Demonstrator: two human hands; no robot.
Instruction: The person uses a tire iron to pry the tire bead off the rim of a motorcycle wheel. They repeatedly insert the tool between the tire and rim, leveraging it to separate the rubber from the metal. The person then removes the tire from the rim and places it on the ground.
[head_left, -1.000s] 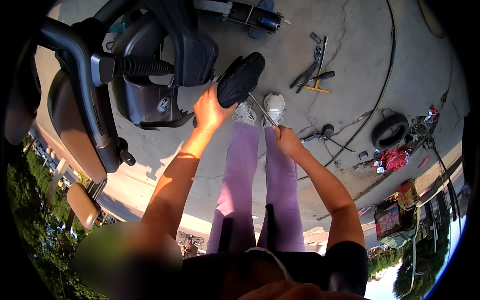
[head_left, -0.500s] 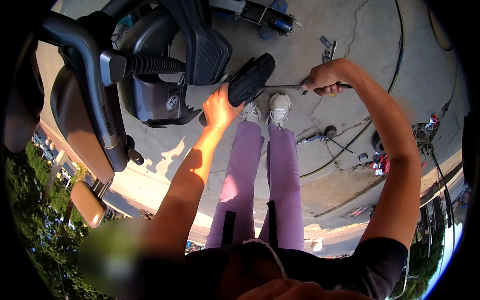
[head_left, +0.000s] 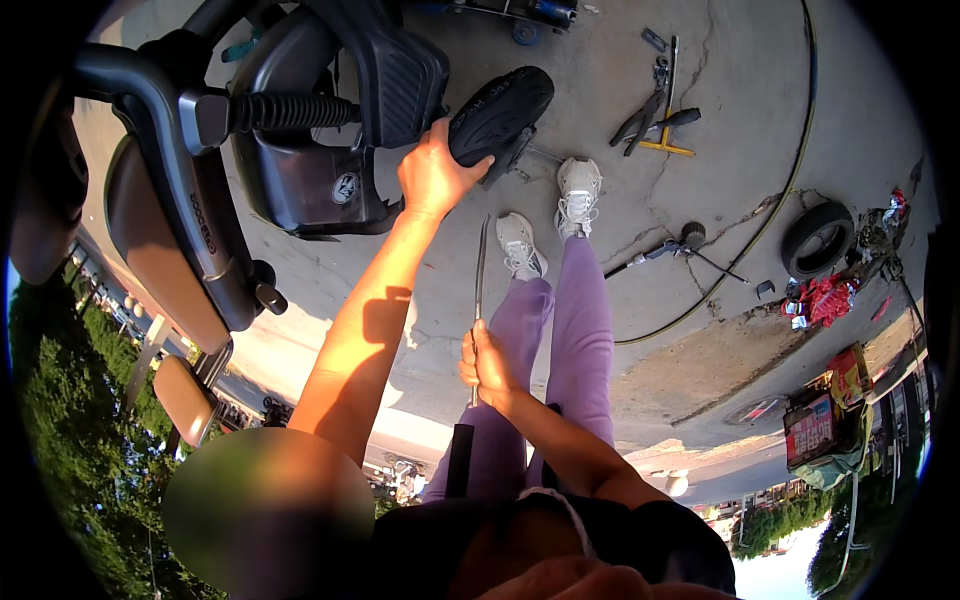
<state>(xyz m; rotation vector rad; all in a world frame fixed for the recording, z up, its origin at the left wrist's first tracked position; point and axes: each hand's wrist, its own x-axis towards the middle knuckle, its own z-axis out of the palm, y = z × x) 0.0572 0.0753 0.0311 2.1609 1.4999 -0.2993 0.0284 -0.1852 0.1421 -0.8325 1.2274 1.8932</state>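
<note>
A black scooter tire (head_left: pixel 500 115) stands tilted at the rear of a dark grey scooter (head_left: pixel 290 190). My left hand (head_left: pixel 435 175) grips its near side, the thumb lying over the tread and the other fingers partly hidden behind. Closed in a fist, my right hand (head_left: pixel 487 365) holds a long, thin tire lever (head_left: pixel 482 265) before my left thigh. The lever's slightly bent tip points away from me and is clear of the tire. A thin metal rod (head_left: pixel 545 155) juts from beside the wheel toward my right shoe.
Pliers (head_left: pixel 637 124) and a yellow-ended T-handle tool (head_left: pixel 668 148) lie on the cracked concrete beyond my feet. To the right are an air gun (head_left: pixel 655 258), a long hose (head_left: pixel 806 120), a loose tire (head_left: pixel 818 238) and red wrappers (head_left: pixel 828 300).
My right hand has drawn the lever away from the wheel and brought it in front of my legs. My left hand stays on the tire. My left shoe has shifted closer.
</note>
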